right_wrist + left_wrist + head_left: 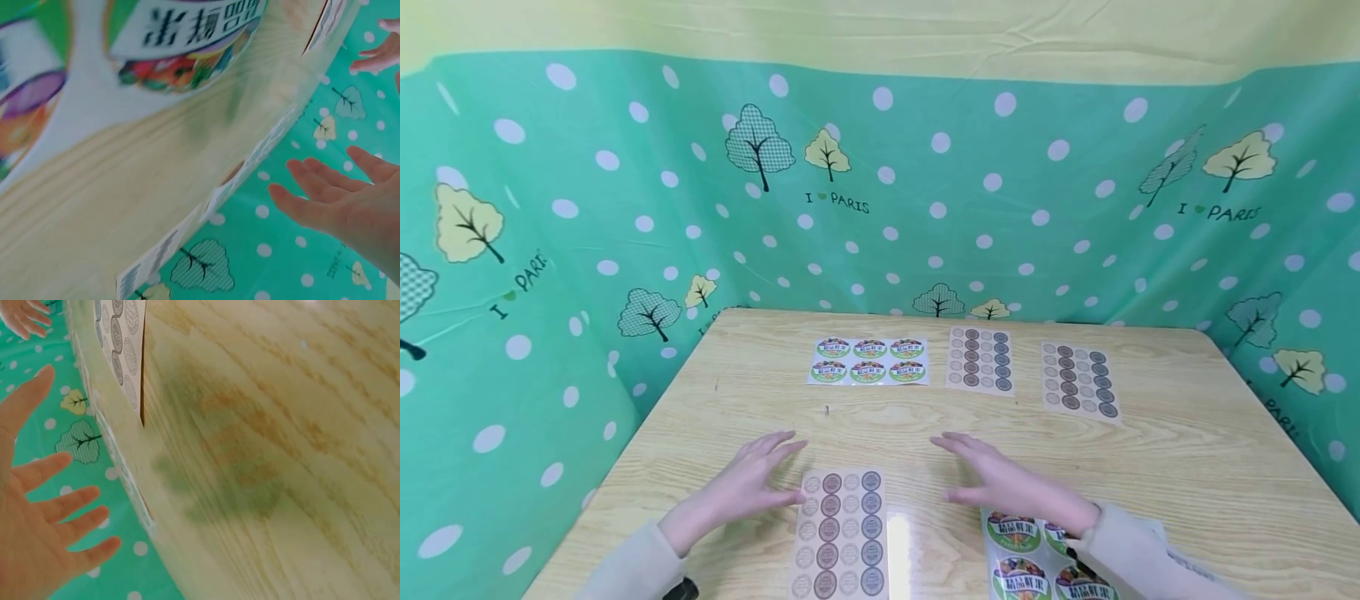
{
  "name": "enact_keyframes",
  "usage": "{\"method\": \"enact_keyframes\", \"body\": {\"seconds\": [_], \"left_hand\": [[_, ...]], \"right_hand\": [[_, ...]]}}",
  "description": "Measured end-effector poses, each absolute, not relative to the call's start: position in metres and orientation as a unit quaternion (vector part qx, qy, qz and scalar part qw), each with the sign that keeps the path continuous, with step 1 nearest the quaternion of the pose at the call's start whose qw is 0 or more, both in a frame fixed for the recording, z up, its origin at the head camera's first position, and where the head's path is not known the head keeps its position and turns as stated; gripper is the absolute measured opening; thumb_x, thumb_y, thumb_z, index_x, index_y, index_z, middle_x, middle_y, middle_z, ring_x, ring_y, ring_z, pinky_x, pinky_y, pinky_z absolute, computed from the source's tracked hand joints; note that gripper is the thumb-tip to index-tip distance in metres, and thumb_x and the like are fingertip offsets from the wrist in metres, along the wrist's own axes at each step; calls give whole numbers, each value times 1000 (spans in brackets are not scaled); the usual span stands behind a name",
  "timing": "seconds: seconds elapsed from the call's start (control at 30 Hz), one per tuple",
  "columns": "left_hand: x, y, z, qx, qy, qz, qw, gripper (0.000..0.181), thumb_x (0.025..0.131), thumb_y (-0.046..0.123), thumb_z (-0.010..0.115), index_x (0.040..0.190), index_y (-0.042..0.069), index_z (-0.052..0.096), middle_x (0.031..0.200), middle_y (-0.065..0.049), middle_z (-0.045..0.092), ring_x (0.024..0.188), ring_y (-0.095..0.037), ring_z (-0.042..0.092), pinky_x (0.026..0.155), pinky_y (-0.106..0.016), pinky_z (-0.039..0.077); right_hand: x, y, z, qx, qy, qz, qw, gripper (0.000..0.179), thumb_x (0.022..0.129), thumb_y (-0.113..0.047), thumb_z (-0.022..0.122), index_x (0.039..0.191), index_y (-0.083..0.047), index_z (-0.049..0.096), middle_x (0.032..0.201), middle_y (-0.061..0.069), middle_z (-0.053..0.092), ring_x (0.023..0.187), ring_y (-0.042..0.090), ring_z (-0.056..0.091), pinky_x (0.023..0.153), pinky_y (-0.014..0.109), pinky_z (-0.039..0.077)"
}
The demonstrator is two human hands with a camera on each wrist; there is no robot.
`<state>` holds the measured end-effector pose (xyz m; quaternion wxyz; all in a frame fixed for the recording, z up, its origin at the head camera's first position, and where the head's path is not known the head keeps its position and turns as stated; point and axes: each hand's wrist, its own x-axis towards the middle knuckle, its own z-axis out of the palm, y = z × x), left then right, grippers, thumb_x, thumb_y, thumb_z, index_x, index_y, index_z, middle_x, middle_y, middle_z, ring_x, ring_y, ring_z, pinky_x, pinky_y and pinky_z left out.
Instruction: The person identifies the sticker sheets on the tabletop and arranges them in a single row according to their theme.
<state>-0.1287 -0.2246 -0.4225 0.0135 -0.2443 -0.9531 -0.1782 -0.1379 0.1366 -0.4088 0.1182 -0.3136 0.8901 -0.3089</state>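
My left hand is held over the table with its fingers spread and nothing in it. Its thumb tip overlaps the left edge of a sheet of round brown and grey stickers in the head view. Facing it, my right hand is likewise empty, fingers extended. Partly hidden below the right forearm lies a sheet of large oval fruit labels. From the wrist cameras, the left palm and the right hand both show relaxed, parted fingers.
Toward the back of the wooden table lie a smaller fruit label sheet and two round-sticker sheets, one in the middle and one to the right. A green dotted cloth hangs behind and around the sides.
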Motion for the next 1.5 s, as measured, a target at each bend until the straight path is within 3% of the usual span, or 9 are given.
{"method": "enact_keyframes", "body": {"seconds": [0.33, 0.57, 0.97, 1.5], "left_hand": [[-130, -227, -432, -234, -949, -211, -3, 68, 70, 37, 74, 124, 1, 53, 122, -21, 52, 110, -40, 50, 92, -59, 38], [-132, -228, -437, -237, -940, -246, -23, 64, 71, 31, 74, 122, -1, 53, 116, -17, 56, 105, -37, 54, 89, -56, 43], [-135, -227, -446, -221, -932, -284, -53, 62, 70, 30, 74, 121, 0, 54, 111, -11, 57, 103, -32, 55, 89, -53, 44], [-143, -226, -452, -199, -928, -306, -78, 55, 67, 30, 77, 113, 4, 60, 101, -3, 54, 92, -20, 51, 81, -42, 48]], "right_hand": [[-140, 114, -415, -325, 870, -343, 138, 66, 80, -24, 67, 134, 1, 39, 135, 22, 42, 124, 38, 40, 101, 54, 32], [-144, 98, -420, -307, 864, -369, 152, 62, 80, -24, 67, 132, -1, 43, 132, 19, 47, 116, 35, 48, 96, 52, 40], [-149, 75, -431, -302, 854, -388, 168, 56, 78, -18, 69, 126, 1, 48, 124, 19, 53, 107, 34, 54, 91, 47, 45], [-155, 53, -443, -289, 859, -392, 158, 48, 73, -8, 71, 117, 3, 55, 109, 18, 58, 95, 29, 57, 83, 36, 49]]}}
